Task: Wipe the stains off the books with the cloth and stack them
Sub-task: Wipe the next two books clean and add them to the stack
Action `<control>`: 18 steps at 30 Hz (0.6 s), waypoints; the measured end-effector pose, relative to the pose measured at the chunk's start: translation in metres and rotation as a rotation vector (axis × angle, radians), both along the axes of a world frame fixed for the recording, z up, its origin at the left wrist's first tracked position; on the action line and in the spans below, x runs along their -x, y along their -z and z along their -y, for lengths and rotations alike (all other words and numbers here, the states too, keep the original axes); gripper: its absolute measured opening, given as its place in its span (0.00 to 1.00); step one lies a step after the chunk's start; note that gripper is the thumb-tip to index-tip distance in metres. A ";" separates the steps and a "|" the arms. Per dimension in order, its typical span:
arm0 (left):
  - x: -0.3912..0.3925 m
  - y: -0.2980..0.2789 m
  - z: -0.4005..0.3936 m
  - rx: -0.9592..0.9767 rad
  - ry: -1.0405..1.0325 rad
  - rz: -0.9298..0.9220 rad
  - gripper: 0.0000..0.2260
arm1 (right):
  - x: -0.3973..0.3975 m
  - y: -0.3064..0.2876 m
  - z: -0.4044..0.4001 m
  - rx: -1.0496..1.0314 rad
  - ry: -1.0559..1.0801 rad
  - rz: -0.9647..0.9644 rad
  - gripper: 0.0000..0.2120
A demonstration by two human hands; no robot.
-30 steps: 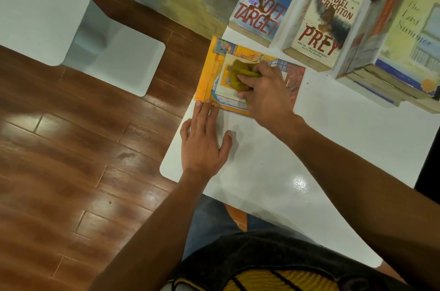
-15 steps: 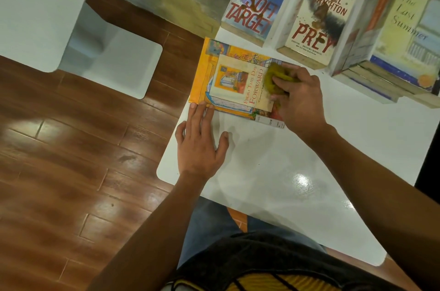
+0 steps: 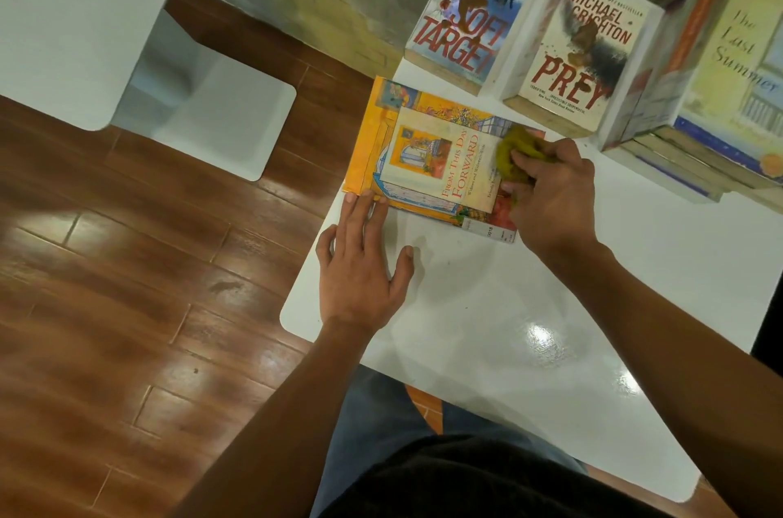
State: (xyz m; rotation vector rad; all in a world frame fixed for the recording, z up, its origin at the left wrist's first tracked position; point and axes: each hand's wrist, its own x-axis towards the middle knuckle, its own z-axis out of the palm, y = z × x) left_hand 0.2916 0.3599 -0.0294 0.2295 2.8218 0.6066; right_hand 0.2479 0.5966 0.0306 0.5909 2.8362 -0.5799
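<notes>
Your right hand (image 3: 551,195) bunching the crumpled yellow cloth (image 3: 515,153) on the glossy orange book (image 3: 428,157), right end, your left hand (image 3: 360,263) flat, fingers straight, at its near edge, white tabletop (image 3: 529,327) bare nearer you, stained paperbacks (image 3: 470,9) beyond.

Three loose books (image 3: 423,153) (image 3: 470,9) (image 3: 580,47), one stack (image 3: 728,94), one cloth (image 3: 508,149)

**Open counter near me, books crowding the far edge**

I see bare white counter (image 3: 529,306) from the near edge up to the yellow book (image 3: 423,153), and more bare surface to its right. My left hand (image 3: 360,263) lies flat just below that book's near-left corner; my right hand (image 3: 551,195) covers its right end. Beyond it, Soft Target (image 3: 470,9), Prey (image 3: 580,51) and the stack (image 3: 712,94) block the far edge.
</notes>
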 end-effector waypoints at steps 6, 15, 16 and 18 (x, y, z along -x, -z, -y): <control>0.000 0.000 -0.001 0.001 0.002 0.012 0.30 | 0.004 0.001 0.005 -0.042 0.091 -0.009 0.18; 0.000 0.003 0.001 -0.013 0.010 0.014 0.30 | -0.001 -0.015 0.004 0.017 0.220 -0.034 0.17; -0.001 0.002 0.001 -0.017 0.010 0.013 0.30 | 0.000 -0.015 0.007 0.037 0.235 -0.053 0.16; -0.001 0.002 0.000 -0.021 0.010 0.011 0.30 | 0.004 -0.019 0.019 0.094 0.224 -0.113 0.15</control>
